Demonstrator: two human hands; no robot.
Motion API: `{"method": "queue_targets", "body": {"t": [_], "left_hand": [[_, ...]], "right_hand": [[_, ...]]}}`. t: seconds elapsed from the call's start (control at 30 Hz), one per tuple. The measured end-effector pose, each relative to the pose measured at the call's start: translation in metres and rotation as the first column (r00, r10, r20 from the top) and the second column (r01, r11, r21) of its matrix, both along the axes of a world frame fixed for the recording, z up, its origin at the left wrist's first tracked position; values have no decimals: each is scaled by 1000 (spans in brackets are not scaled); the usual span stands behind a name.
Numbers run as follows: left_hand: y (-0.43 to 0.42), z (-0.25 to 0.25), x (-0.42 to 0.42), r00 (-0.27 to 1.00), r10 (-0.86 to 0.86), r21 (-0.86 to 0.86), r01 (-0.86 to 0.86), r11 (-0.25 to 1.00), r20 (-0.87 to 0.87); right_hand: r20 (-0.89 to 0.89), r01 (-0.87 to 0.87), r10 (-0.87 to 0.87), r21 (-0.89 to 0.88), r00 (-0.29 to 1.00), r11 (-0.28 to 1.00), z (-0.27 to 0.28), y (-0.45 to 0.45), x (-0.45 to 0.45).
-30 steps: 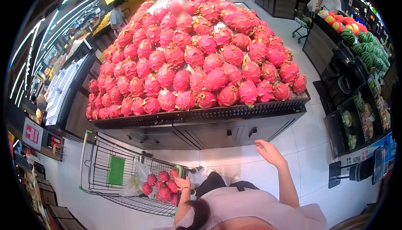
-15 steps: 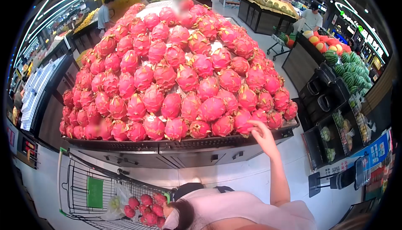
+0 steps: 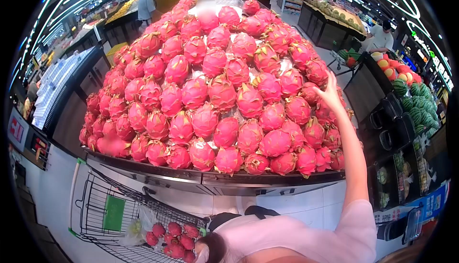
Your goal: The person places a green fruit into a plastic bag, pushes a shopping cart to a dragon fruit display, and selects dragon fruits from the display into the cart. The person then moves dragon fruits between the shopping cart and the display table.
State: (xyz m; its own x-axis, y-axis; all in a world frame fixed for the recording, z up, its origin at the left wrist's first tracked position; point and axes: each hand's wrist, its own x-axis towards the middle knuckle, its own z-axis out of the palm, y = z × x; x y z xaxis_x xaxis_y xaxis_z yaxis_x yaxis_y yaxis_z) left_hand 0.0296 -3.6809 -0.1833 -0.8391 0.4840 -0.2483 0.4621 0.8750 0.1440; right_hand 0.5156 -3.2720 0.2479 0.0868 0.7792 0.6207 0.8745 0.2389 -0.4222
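A large heap of red dragon fruit (image 3: 222, 93) fills a dark display stand (image 3: 201, 176). Over the right side of the heap, my right hand (image 3: 329, 93) is stretched out with its fingers apart, close to the fruit and holding nothing. The wire shopping cart (image 3: 112, 212) stands at the lower left, with several dragon fruit (image 3: 176, 245) and a clear plastic bag (image 3: 136, 229) of something pale green inside. My left hand is hidden behind hair near the cart's right end.
Watermelons (image 3: 418, 105) and black bins (image 3: 392, 124) stand at the right. One person (image 3: 382, 37) is beside a cart at the back right, another (image 3: 147, 7) at the back left. A white-topped counter (image 3: 62, 88) is on the left.
My right arm has reached up and forward, from below the stand's front edge to over the heap's right side. The view has shifted, and my left hand has gone out of sight behind hair.
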Motion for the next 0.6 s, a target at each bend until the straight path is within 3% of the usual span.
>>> {"method": "queue_targets", "body": {"t": [0.13,0.27,0.37,0.6], "left_hand": [[4,3,3,1000,25,-3,-25,1000,-5],[7,7,7,999,49,-9,-49,999,-10],[10,9,10,997,69,-11,-69,998,-14],[21,15,14,997,67,-12,-68,998,-45]], "right_hand": [[101,142,-136,-53,986,988,10,60,16],[38,4,-1,-69,999,998,15,74,26],[127,-60,71,-87,989,994,18,61,29],[4,-109,109,7,994,994,22,50,29]]}}
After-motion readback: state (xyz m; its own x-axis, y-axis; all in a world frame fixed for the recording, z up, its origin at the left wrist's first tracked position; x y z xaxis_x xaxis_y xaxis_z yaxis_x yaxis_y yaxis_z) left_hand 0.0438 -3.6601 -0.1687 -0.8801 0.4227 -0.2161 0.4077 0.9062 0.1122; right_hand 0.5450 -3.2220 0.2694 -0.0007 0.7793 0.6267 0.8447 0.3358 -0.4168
